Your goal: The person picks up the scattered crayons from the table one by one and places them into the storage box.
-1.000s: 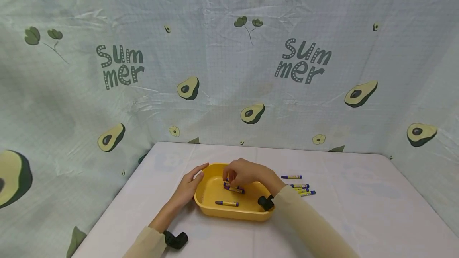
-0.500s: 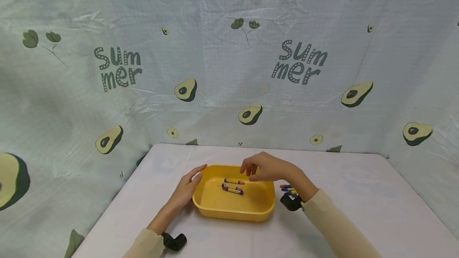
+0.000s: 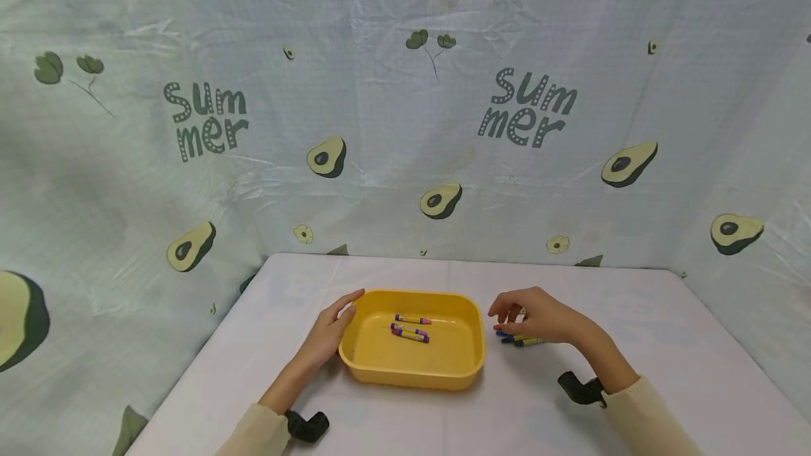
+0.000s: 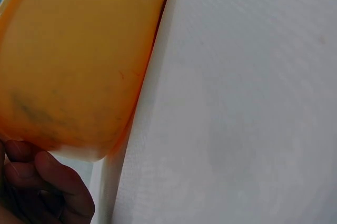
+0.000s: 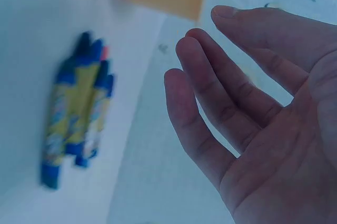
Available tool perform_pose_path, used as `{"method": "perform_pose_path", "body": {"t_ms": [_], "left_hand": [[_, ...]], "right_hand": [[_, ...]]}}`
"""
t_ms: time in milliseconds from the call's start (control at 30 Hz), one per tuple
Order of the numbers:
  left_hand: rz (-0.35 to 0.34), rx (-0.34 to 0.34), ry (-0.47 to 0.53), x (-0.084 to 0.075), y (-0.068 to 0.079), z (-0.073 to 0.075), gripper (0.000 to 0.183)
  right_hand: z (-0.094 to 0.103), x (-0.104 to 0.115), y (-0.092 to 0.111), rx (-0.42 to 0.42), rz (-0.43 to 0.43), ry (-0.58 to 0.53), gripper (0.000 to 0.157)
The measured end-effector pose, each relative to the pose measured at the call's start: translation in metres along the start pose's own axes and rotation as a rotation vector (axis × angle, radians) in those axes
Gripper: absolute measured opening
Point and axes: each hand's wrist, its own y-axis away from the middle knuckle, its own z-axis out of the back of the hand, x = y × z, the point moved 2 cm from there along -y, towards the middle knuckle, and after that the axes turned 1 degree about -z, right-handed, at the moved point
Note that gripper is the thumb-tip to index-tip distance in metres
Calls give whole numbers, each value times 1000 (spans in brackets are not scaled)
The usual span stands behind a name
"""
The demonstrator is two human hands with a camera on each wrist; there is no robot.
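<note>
A yellow tray point(image 3: 412, 378) stands on the table with several purple-and-yellow crayons point(image 3: 410, 336) lying on its floor. At its left end my left hand point(image 3: 329, 333) grips the rim, with the thumb on the rim and other fingers against the outer wall; in the left wrist view those fingers point(image 4: 66, 184) look bent beside the tray. To the right of the tray my right hand point(image 3: 538, 314) hovers over a loose bunch of crayons point(image 3: 526, 342), fingers relaxed and holding nothing. The right wrist view shows the bunch point(image 5: 79, 113) lying side by side, apart from the fingers.
The white-covered table point(image 3: 405, 421) meets a patterned cloth backdrop point(image 3: 380, 76) along its back edge, and more cloth hangs at both sides. Each wrist carries a black camera point(image 3: 308, 428).
My right hand has moved right, from inside the tray to above the loose crayons. The crayon seen near the tray's front wall no longer shows there. My left hand stays at the tray.
</note>
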Motion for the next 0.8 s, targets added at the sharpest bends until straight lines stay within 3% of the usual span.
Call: {"method": "perform_pose_path", "body": {"t_ms": [367,667,800], "left_hand": [[-9,-3,-5,0,0,0,43],[-17,-3,-12,2,-1,-1,44],[-15,-4,-6,1,-1,1,43]], "right_hand": [[-15,-49,34,-28,-69,-60,19],[-15,-55,34,-121,-92,36,20],[-18,-54,32,-119,-125,62,21]]}}
